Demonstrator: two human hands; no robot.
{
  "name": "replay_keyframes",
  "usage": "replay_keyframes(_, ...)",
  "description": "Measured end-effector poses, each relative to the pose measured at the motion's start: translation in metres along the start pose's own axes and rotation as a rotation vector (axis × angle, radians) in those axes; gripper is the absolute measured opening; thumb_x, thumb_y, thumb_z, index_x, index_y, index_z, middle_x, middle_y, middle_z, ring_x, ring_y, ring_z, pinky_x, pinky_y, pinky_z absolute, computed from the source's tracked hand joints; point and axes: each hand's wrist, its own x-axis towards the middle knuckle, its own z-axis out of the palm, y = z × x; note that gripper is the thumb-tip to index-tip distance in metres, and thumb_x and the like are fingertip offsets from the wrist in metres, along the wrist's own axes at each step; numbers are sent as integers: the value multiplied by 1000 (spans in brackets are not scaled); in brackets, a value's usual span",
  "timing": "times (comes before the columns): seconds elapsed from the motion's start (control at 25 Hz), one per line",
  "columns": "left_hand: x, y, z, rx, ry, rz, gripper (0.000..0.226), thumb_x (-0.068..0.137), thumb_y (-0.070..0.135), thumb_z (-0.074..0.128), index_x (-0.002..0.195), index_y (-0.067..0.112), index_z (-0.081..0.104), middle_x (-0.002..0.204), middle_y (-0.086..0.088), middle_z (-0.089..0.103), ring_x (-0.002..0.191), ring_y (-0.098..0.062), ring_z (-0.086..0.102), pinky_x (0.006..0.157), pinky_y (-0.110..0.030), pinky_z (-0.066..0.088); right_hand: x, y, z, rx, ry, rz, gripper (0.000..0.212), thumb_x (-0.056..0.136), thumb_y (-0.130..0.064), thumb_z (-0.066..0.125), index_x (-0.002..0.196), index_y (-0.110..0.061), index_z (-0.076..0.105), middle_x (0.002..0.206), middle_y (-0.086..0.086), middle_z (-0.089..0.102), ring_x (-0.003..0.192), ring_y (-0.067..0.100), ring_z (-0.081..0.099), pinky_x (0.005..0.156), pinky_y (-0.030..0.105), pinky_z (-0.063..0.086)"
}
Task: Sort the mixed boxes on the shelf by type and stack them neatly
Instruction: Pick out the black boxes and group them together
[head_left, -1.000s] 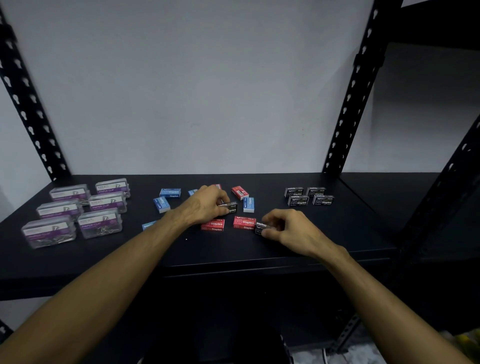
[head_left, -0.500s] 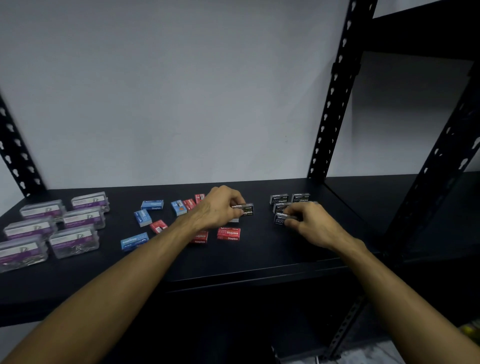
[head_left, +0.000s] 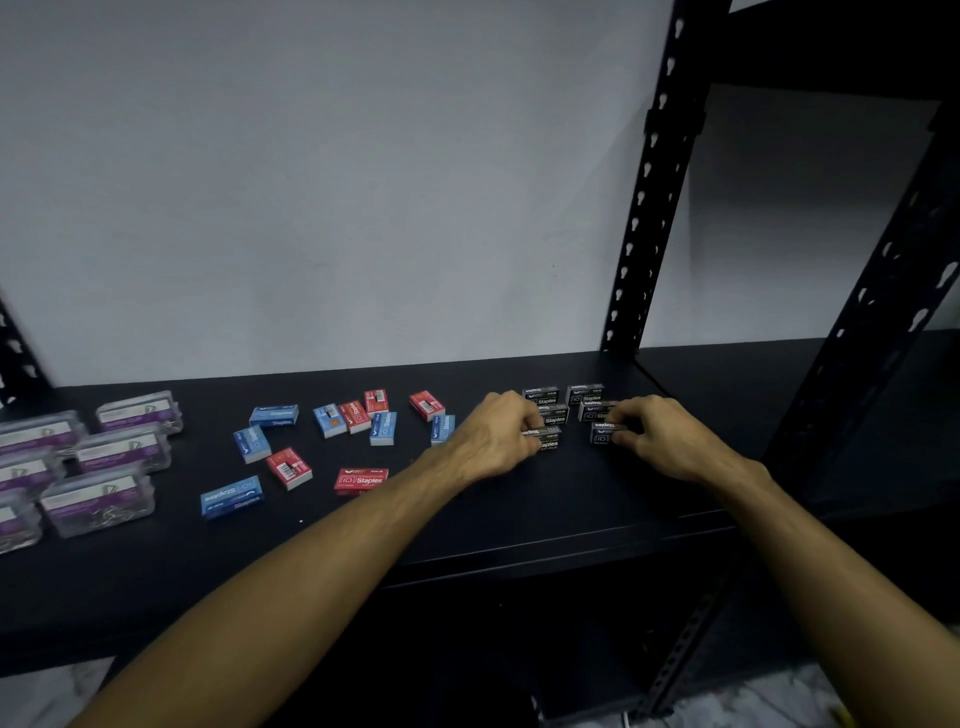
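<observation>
Here, your left hand has its grip pinched on a black staple box at the shelf. Your right hand pinches another black box, just in front of the black group. Red and blue staple boxes lie mixed mid-shelf; paper clip cases sit far left.

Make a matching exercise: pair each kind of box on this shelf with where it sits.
Things:
1. paper clip boxes
2. blue staple boxes
3. black staple boxes
4. red Staples box

Places:
A. by both hands, near the upright
B. far left
C. front, alone, label facing the camera
D. scattered mid-shelf among red ones

Pairs: 1-B, 2-D, 3-A, 4-C
</observation>
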Motion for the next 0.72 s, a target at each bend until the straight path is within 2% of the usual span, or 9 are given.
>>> replay_keyframes(0.2, 11, 4, 16, 2, -17, -12, 13, 88, 18, 69, 99, 16, 73, 91, -1, 71, 80, -16, 66, 72, -28, 51, 7, 10, 2, -36, -51, -8, 18, 93, -15, 62, 82, -29, 64, 82, -13, 65, 75, 1, 59, 63, 19, 41)
replay_keyframes(0.36, 18, 9, 20, -1, -26, 10, 13, 88, 18, 68, 100, 16, 72, 95, 0, 70, 85, -15, 65, 72, -29, 51, 9, 15, 2, -34, -54, -15, 19, 94, -12, 60, 88, -29, 66, 86, -14, 64, 78, 0, 59, 64, 16, 40)
replay_keyframes(0.6, 20, 9, 22, 6, -32, 13, 11, 88, 17, 67, 99, 16, 71, 92, -1, 68, 79, -15, 63, 67, -29, 50, 9, 17, 3, -18, -41, -13, 17, 94, -13, 60, 98, -28, 67, 93, -17, 62, 83, -4, 56, 68, 9, 37)
replay_keyframes(0.72, 20, 9, 21, 10, -42, 13, 15, 88, 19, 68, 103, 15, 71, 95, -2, 68, 83, -17, 64, 71, -31, 52, 7, 16, 3, 4, -38, -6, 18, 95, -13, 60, 101, -28, 67, 94, -18, 61, 87, 0, 58, 69, 10, 37)
